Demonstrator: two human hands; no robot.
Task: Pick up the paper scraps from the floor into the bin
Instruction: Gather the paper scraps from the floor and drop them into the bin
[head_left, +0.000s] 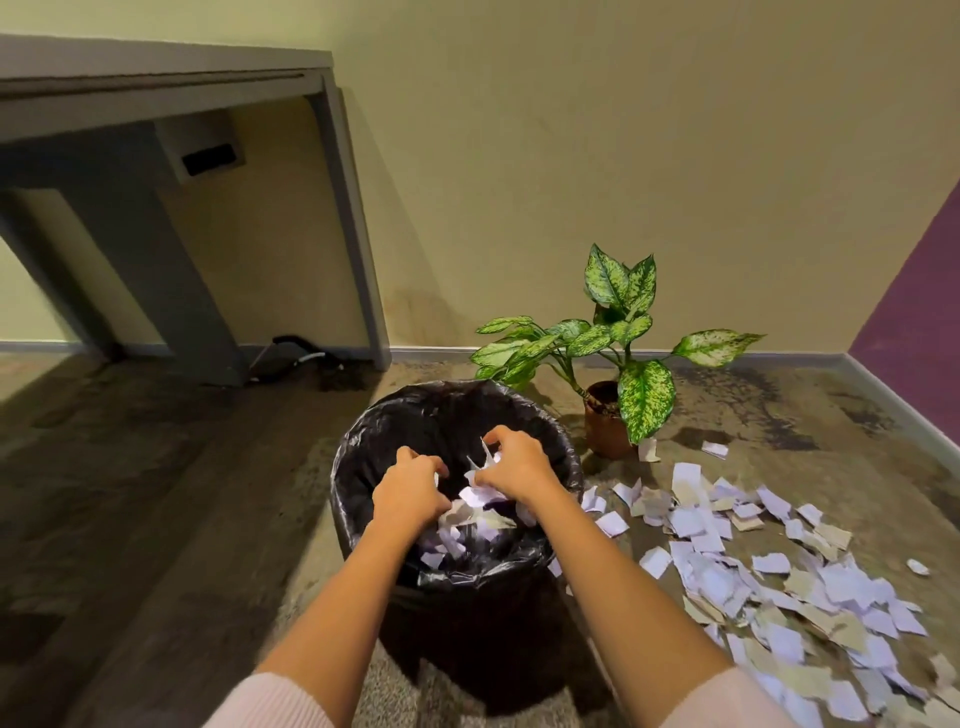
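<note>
Both hands are over the black-lined bin (349, 467). The right hand (517, 465) has its fingers curled, clamped on paper scraps (480, 465). The left hand (410, 491) has its fingers curled round more scraps under the palm. Loose scraps lie inside the bin. A big pile is spread on the floor (156, 519) right of the bin, near the potted plant (618, 358).

Left hand (410, 493) and right hand (514, 467): fingertips buried among scraps (483, 499) in bin (358, 452). Floor pile (779, 587) runs off bottom-right edge. Dark item (296, 351) under desk (156, 78) unclear.
</note>
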